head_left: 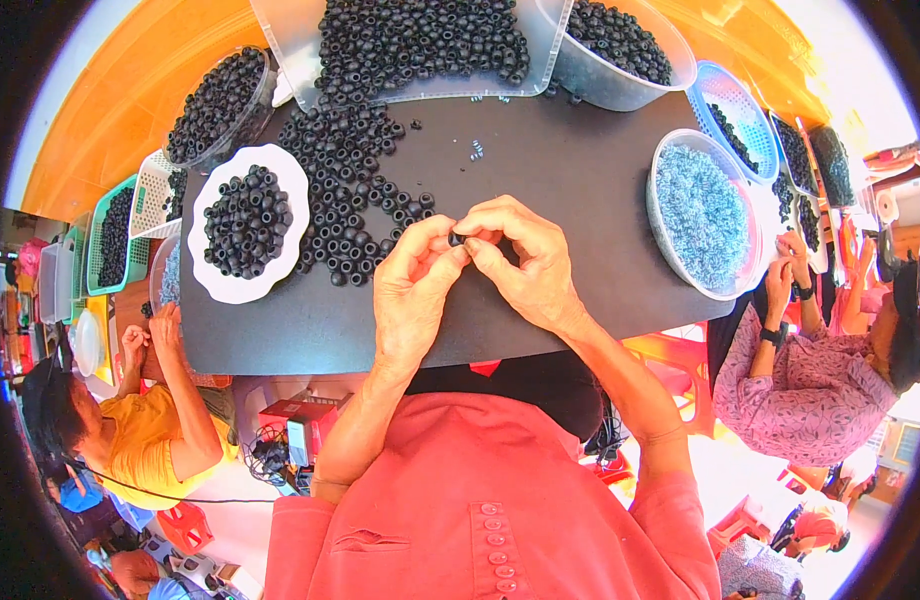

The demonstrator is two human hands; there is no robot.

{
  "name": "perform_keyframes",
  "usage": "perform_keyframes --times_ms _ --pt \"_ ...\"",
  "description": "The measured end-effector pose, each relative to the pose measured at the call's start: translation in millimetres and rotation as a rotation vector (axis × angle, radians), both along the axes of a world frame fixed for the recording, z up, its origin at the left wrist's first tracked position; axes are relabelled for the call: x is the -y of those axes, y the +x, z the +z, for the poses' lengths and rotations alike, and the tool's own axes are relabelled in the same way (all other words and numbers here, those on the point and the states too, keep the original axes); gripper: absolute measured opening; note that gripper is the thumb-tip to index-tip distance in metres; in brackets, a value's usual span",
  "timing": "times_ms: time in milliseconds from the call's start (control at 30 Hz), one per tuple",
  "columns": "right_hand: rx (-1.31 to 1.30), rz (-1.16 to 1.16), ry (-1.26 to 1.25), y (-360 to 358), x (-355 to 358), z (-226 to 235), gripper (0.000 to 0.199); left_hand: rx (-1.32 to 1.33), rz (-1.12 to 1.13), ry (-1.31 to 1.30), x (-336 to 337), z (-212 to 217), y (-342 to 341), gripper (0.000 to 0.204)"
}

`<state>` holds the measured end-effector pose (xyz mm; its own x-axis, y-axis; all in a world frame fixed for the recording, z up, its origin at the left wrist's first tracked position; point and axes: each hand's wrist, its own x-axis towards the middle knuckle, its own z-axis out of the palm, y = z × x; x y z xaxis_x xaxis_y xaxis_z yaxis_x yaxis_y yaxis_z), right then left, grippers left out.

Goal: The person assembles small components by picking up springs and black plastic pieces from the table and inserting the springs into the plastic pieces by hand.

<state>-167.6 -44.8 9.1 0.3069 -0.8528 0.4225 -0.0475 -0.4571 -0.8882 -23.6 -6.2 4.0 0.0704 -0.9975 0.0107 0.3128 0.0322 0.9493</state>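
My left hand (pixel 417 268) and my right hand (pixel 520 258) meet over the dark table, fingertips pinched together. Between them is a small black plastic piece (pixel 457 239), mostly covered by the fingers. It resembles the round, holed black pieces (pixel 345 225) heaped loose on the table, just left of my left hand. A white scalloped plate (pixel 220 285) farther left bears more such pieces. At the table's right side stands a clear round tub (pixel 715 291) full of tiny metal springs (pixel 702 215). A few loose springs (pixel 477 150) lie beyond my hands.
A clear bin (pixel 450 96) of black pieces lies at the far edge, spilling onto the dark tabletop (pixel 570 150). Beside it are a round tub (pixel 620 95) and a bowl (pixel 220 155) of pieces. People work at left (pixel 165 430) and right (pixel 810 390); a blue basket (pixel 715 85) stands far right.
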Motion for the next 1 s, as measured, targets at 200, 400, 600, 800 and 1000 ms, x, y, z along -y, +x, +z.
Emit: perform_keyframes --times_ms 200,400,600,800,1000 --pt "0.044 0.001 0.068 3 -3 0 0.019 -0.128 -0.048 0.053 2 1 3 0.021" --pt "-0.102 -0.005 0.067 0 -4 8 0.019 -0.173 -0.147 0.076 -2 2 5 0.027" --pt "-0.174 -0.084 0.006 0 12 13 0.014 -0.326 -0.177 0.092 -1 -7 10 0.023" --pt "-0.457 -0.234 -0.023 -8 95 16 0.013 -0.372 -0.188 0.149 2 -1 6 0.015" --pt "-0.986 -0.165 -0.195 6 132 20 0.018 -0.364 -0.174 0.182 2 -1 7 0.014"
